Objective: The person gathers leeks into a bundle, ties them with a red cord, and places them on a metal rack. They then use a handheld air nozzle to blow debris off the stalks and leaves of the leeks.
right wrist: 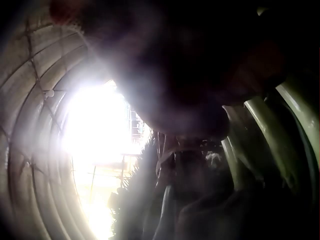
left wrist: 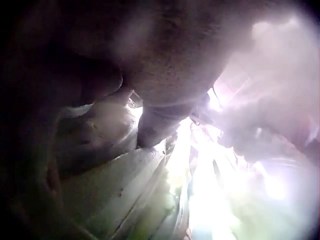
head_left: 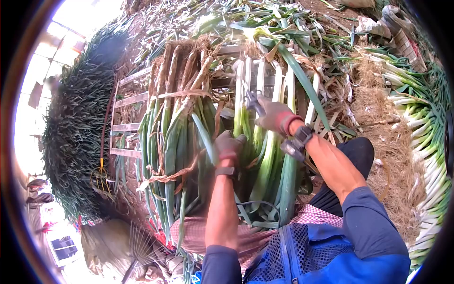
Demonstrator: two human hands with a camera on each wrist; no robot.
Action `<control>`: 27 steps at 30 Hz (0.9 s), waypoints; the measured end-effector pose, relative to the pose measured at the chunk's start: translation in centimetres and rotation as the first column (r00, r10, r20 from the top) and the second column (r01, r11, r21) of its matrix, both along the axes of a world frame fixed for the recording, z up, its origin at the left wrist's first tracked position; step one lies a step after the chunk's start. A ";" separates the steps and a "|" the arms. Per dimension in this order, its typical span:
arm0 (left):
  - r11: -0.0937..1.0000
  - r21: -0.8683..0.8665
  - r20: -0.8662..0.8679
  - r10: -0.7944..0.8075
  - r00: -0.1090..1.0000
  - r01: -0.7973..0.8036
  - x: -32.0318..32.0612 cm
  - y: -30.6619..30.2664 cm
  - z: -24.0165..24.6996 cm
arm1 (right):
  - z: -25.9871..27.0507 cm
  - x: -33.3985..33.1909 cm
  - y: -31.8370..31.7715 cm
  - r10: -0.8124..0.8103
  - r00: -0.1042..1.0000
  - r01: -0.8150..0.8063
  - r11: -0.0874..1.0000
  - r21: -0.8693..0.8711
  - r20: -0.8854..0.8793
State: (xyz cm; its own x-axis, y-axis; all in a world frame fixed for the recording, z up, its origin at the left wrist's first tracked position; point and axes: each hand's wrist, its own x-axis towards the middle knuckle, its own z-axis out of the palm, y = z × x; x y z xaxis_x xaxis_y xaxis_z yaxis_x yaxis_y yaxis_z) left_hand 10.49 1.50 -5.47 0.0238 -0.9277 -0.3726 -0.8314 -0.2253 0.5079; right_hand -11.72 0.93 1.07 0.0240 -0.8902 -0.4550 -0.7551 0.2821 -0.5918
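My gloved right hand grips a grey air blow gun. Its thin nozzle points at the pale stems of several leeks lying side by side, with a whitish haze around them. To the left, my gloved left hand is at the green part of the leeks, fingers bent down round the stalks. Close pale stalks show under those fingers in the left wrist view. Beside that hand lies a bundle of leeks tied with dry leaf strips, roots brown and soiled. Dark fingers fill the upper right wrist view.
A slatted rack lies under the leeks. Trimmed leaves litter the ground beyond. A tall leek heap stands left, near a pitchfork. Cleaned leeks line the right side, beside a pile of cut roots.
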 end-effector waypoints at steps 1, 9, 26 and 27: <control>1.000 0.014 0.109 -0.024 0.994 0.022 -0.2 -0.1 0.3 | 0.5 0.0 1.5 0.008 1.000 -0.008 1.000 0.022 0.021; 0.973 -0.081 0.118 -0.207 0.971 0.217 0.9 -0.9 2.1 | 4.1 0.4 15.0 0.312 0.949 -0.315 0.944 0.095 0.041; 0.920 -0.075 -0.033 -0.387 0.921 0.384 -2.0 9.5 8.0 | 6.1 -2.1 16.8 0.078 0.997 -0.078 0.994 -0.083 0.007; 0.910 -0.340 -0.228 -0.325 0.918 0.238 0.1 8.3 8.0 | 5.3 -2.0 16.9 0.107 0.994 -0.106 0.990 -0.092 0.007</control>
